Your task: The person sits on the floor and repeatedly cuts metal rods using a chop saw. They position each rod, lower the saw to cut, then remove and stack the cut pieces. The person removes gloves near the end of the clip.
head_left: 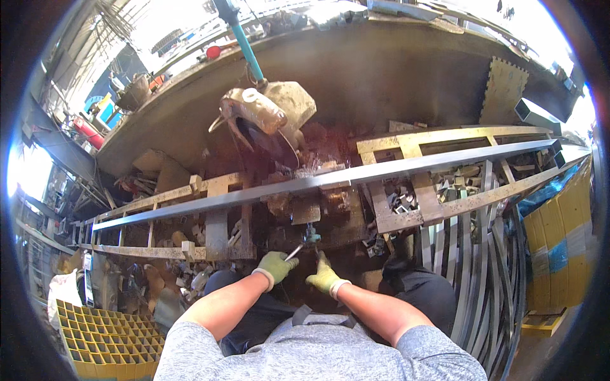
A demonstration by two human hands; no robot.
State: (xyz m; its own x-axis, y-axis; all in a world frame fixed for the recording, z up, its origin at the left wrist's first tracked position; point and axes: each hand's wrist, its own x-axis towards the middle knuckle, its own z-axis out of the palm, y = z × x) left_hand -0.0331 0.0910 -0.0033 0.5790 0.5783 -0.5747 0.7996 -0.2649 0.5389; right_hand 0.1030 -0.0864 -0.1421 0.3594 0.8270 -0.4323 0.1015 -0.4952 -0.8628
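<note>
My left hand [277, 267], in a yellow-green glove, is closed round a thin metal handle [294, 252] at the vise screw [312, 235]. Just right of the screw, my right hand [324, 277], gloved alike, has its thumb apart from its fingers; the fingertips point up beside the screw, and I see nothing held in them. Beyond, a long square metal tube [267, 191] lies across the vise [306, 211] and the side racks. A cut-off saw [254, 109] with a dark disc [272, 141] stands behind the tube, its blue-green lever [246, 51] sticking up.
Yellowish metal racks [419, 184] flank the vise, with metal offcuts [460, 180] below. More long tubes [473, 273] lie at right near a cardboard box [562, 241]. A yellow gridded crate [111, 333] sits lower left. A brown curved panel [394, 70] stands behind the saw.
</note>
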